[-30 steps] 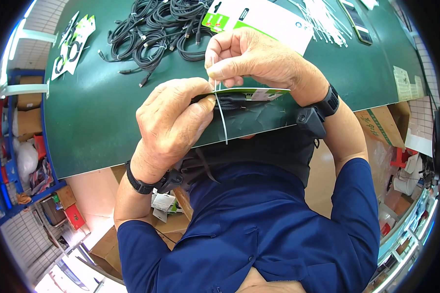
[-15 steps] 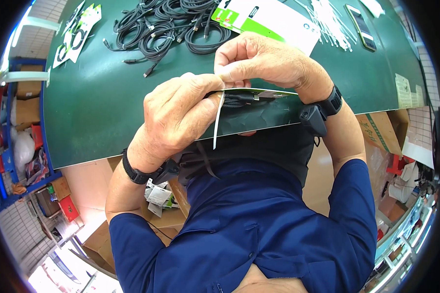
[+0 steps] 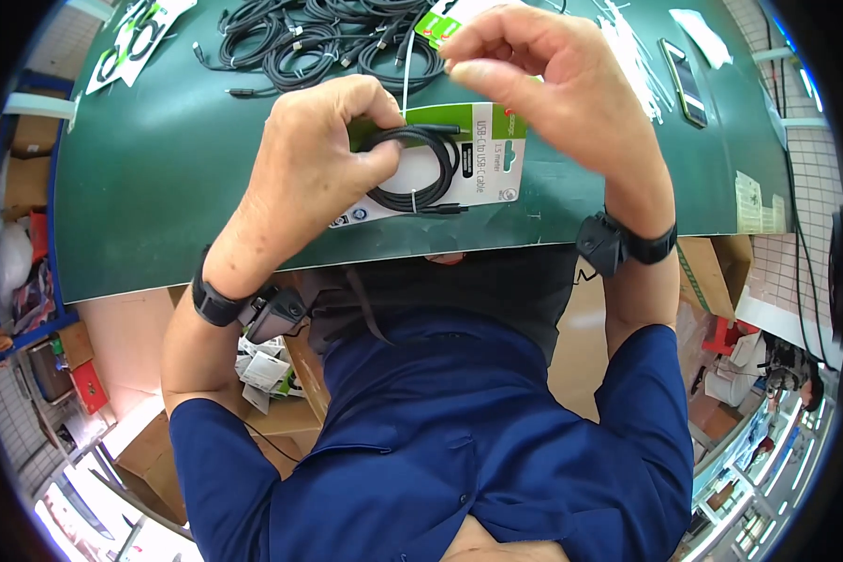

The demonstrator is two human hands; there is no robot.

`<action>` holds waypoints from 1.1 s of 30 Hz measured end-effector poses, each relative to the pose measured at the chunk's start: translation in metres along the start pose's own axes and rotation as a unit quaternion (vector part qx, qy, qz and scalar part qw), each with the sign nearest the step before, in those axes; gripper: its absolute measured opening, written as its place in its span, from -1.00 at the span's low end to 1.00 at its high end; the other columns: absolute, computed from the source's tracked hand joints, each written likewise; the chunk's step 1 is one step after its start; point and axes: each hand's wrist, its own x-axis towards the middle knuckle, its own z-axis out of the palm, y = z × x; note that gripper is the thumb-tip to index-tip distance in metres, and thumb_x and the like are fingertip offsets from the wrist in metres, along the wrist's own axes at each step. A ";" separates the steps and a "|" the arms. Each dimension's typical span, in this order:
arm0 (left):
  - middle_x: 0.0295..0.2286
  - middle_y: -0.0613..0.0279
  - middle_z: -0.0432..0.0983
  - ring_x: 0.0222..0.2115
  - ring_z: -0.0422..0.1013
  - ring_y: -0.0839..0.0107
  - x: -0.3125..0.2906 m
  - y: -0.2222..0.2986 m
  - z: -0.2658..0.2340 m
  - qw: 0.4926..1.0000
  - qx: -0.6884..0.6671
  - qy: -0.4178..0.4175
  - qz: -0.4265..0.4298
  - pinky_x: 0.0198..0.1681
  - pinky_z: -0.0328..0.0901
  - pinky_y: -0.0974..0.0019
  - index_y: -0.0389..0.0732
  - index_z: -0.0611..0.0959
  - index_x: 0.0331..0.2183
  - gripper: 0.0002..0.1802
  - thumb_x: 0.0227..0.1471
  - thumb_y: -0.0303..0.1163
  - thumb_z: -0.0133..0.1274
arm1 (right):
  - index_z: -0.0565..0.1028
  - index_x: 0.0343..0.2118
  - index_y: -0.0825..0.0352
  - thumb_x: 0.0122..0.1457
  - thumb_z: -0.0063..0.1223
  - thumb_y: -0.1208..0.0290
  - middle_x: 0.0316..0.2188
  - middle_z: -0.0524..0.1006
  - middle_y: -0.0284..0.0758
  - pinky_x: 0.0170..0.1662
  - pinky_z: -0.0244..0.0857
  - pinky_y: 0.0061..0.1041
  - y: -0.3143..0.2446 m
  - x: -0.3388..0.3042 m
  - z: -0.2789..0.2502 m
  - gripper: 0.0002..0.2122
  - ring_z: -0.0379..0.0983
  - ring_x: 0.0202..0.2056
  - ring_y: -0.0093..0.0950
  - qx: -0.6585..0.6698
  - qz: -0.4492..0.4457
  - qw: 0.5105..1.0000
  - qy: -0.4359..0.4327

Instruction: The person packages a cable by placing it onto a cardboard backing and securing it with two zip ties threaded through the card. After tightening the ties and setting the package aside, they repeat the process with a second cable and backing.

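My left hand is closed, thumb and fingers gripping the left side of a green and white cardboard hang card. On the card lies a coiled black cable with a plug at each end. A thin white cable tie stands up from the card beside my left fingertips. Up and to the right, my right hand hovers with curled fingers. Its thumb and forefinger tips are close together, apart from the tie, and nothing shows between them.
Several coiled black cables lie along the far side of the green table. Carded cables sit at far left. White cable ties, a phone and a white packet lie right. Below stands a cardboard box.
The card has turned from edge-on to face up, showing its coiled cable. My right hand has lifted off the tie and moved up and right. The tie's tail now points away from me.
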 end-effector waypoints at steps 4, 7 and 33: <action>-0.50 0.16 0.61 -0.49 0.52 0.42 0.004 -0.002 0.002 0.995 -0.053 -0.025 -0.078 -0.36 0.40 0.36 -0.32 0.68 -0.40 -0.87 -0.10 -0.55 0.26 | 0.61 -0.14 0.37 0.21 0.32 0.39 -0.30 0.65 -0.33 -0.15 0.47 -0.49 0.014 -0.004 0.029 -0.77 0.59 -0.24 -0.52 -0.279 -0.257 0.925 0.025; -0.51 0.19 0.62 -0.49 0.52 0.48 0.006 -0.004 0.005 0.993 -0.065 -0.033 -0.095 -0.36 0.40 0.38 -0.32 0.69 -0.39 -0.88 -0.08 -0.55 0.26 | 0.60 -0.12 0.38 0.13 0.34 0.45 -0.23 0.66 -0.21 -0.09 0.50 -0.39 0.016 -0.005 0.036 -0.73 0.64 -0.19 -0.35 -0.276 -0.224 0.934 0.007; -0.51 0.20 0.63 -0.48 0.50 0.52 0.012 -0.006 0.002 0.995 -0.078 -0.012 -0.068 -0.34 0.41 0.39 -0.34 0.68 -0.39 -0.87 -0.10 -0.57 0.22 | 0.59 -0.24 0.50 0.22 0.26 0.55 -0.40 0.69 -0.19 -0.34 0.50 -0.46 -0.007 0.002 0.035 -0.87 0.66 -0.42 -0.40 -0.012 -0.125 0.990 0.061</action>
